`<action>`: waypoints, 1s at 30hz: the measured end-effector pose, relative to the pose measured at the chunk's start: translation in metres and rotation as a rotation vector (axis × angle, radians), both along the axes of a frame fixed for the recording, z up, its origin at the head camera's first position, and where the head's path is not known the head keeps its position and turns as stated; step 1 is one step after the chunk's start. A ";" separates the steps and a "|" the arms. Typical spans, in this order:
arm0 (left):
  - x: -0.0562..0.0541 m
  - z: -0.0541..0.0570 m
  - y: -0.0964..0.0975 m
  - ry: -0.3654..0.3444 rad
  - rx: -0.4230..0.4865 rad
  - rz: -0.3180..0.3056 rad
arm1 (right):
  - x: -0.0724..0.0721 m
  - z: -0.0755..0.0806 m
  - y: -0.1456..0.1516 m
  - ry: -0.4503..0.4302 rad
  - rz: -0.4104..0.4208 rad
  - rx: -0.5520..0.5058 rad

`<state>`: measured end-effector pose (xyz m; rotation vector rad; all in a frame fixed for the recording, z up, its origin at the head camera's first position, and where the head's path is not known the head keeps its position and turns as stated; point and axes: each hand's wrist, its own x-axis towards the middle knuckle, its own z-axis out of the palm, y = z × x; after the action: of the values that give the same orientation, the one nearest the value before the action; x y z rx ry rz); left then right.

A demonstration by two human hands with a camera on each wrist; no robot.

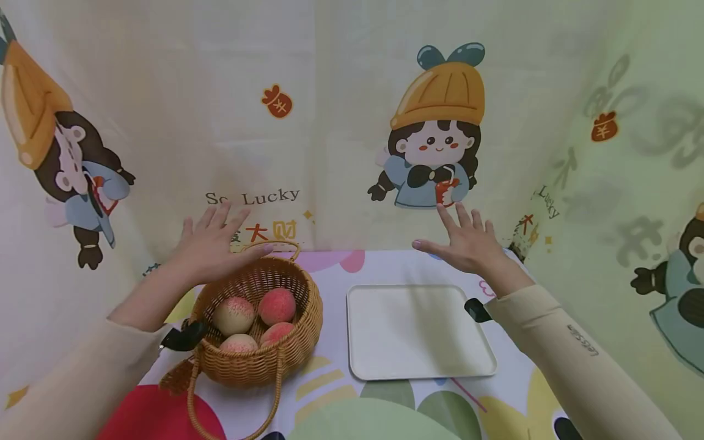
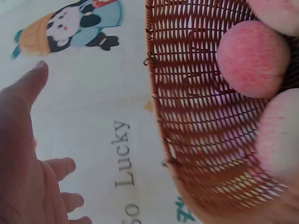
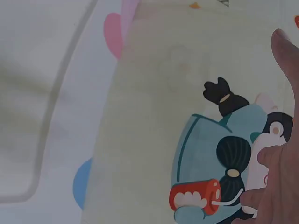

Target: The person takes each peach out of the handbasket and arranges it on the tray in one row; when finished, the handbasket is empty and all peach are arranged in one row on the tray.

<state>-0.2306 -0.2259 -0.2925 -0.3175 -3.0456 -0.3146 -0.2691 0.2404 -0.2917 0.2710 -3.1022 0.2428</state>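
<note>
My left hand hovers over the far left rim of a brown wicker basket, fingers spread and holding nothing. Inside the basket lie several peaches, among them a pale one and a pink one. The left wrist view shows a pink peach close up beside the woven wall. Beyond the back right corner of a white rectangular tray, my right hand is raised with its fingers spread, also holding nothing. The tray's surface shows only a shadow.
A printed tablecloth covers the table under the basket and tray. The basket's looped handle hangs toward the near edge. Behind and at both sides stands a cream curtain with cartoon figures.
</note>
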 end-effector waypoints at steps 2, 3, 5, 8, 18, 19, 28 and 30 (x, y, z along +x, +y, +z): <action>0.012 -0.005 -0.012 0.005 0.040 -0.007 | 0.001 -0.001 -0.002 0.002 0.011 -0.015; 0.018 -0.009 -0.018 0.008 0.067 -0.014 | 0.002 -0.001 -0.004 0.006 0.016 -0.020; 0.031 -0.017 -0.028 0.005 0.123 -0.025 | 0.004 -0.003 -0.008 0.007 0.032 -0.029; 0.050 -0.034 -0.042 -0.018 0.241 -0.038 | 0.010 -0.007 -0.018 0.002 0.081 -0.050; 0.073 -0.081 -0.059 -0.132 0.440 -0.040 | 0.031 -0.024 -0.050 -0.041 0.288 -0.295; 0.074 -0.084 -0.060 -0.142 0.456 -0.054 | 0.032 -0.026 -0.054 -0.054 0.305 -0.330; 0.076 -0.107 -0.060 -0.197 0.738 -0.182 | 0.037 -0.041 -0.106 -0.103 0.480 -0.585; 0.077 -0.110 -0.059 -0.171 0.729 -0.184 | 0.037 -0.044 -0.118 -0.101 0.499 -0.619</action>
<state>-0.1540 -0.2851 -0.4029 -0.5254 -2.7895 -1.4611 -0.2318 0.1221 -0.3356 1.0103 -2.7935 1.2114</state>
